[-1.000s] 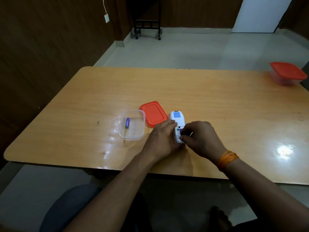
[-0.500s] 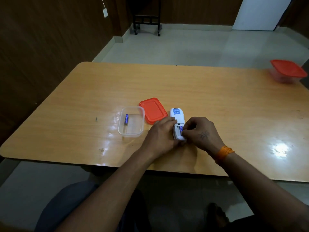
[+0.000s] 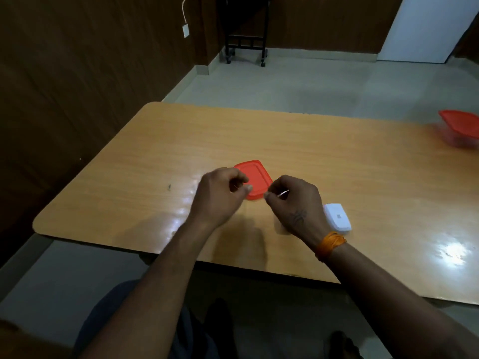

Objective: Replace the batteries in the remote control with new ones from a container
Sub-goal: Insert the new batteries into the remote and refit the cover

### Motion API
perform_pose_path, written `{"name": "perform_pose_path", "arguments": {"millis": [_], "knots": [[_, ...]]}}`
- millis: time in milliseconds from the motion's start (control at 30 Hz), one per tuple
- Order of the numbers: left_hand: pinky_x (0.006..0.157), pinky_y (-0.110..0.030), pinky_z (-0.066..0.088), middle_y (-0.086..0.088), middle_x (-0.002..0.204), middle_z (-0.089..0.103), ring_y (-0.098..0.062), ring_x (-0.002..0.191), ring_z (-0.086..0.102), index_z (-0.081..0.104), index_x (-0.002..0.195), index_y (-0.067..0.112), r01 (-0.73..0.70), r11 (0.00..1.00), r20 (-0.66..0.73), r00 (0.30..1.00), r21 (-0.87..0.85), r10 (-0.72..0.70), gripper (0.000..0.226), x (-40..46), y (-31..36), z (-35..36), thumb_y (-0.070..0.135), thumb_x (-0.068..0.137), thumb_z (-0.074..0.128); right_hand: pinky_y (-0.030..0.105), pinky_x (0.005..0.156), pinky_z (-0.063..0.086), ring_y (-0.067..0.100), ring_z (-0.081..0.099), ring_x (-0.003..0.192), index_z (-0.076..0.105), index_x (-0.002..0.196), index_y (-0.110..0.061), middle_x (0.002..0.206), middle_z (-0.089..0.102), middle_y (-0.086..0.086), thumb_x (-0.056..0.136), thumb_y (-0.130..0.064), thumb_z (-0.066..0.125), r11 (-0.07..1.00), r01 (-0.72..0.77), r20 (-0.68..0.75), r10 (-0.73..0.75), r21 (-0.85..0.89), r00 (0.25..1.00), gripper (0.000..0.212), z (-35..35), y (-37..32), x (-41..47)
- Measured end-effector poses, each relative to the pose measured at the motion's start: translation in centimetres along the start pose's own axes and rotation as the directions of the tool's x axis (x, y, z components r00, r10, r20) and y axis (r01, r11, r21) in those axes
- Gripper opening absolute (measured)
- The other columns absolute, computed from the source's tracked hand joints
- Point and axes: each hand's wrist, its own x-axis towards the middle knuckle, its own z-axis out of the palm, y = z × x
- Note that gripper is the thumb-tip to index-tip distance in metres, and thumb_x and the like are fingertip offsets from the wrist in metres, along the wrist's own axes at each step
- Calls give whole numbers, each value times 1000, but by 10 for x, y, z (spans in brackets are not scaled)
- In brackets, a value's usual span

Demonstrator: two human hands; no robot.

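Observation:
The white remote [image 3: 337, 219] lies on the wooden table [image 3: 350, 164], just right of my right wrist, and its battery bay is not visible. The orange lid [image 3: 256, 177] lies flat between my hands. My left hand [image 3: 220, 196] has curled fingers, with the thumb at the lid's near left edge. My right hand [image 3: 294, 203] touches the lid's near corner with its fingertips, and a thin pale sliver [image 3: 283, 194] pokes out between its fingers. A pale translucent shape [image 3: 280, 227] shows under my right hand. The clear container and the batteries are hidden.
A second clear box with an orange lid [image 3: 460, 128] stands at the table's far right edge. A black wheeled rack [image 3: 246, 45] stands on the floor beyond the table. A dark wall runs along the left. The table's near edge is close to my forearms.
Both hands have left the remote and moved up to the orange lid. The remote now lies on the right, beside my right wrist. The clear container has gone out of sight.

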Motion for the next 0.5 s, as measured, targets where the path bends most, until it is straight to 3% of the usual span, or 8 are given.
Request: {"name": "perform_pose_path", "arguments": {"millis": [167,267,367,500], "knots": [[66,-22,45,11,79,70,-11,76,65,79,94,20,221,972,-103,972,87,-212,6,9,-36,-34,21,89,76,26,67,39,17,62,79,73,88,-15,80,64,-7,81,-18,76,997,69,83,-70,23,994,7,47,-39,25],[70,-24,43,-3,95,77,-22,85,68,79,101,16,330,930,-102,943,160,-317,13,13,-55,-39,21,89,78,28,68,44,18,62,82,77,99,-12,82,68,-4,84,-15,73,994,103,151,-96,-36,984,16,72,-55,42],[77,-30,52,-7,105,78,-28,95,71,79,105,17,384,897,-74,923,217,-377,20,17,-66,-38,25,87,79,34,77,55,26,69,92,76,109,-10,99,77,7,85,-15,71,986,92,237,-57,-137,970,24,95,-62,60],[80,-34,57,-7,107,78,-31,99,71,81,101,21,389,897,-32,920,208,-392,17,22,-73,-38,29,86,78,43,73,61,33,69,83,75,100,-2,92,75,17,84,-18,73,955,77,309,16,-286,951,22,116,-64,72]]}}
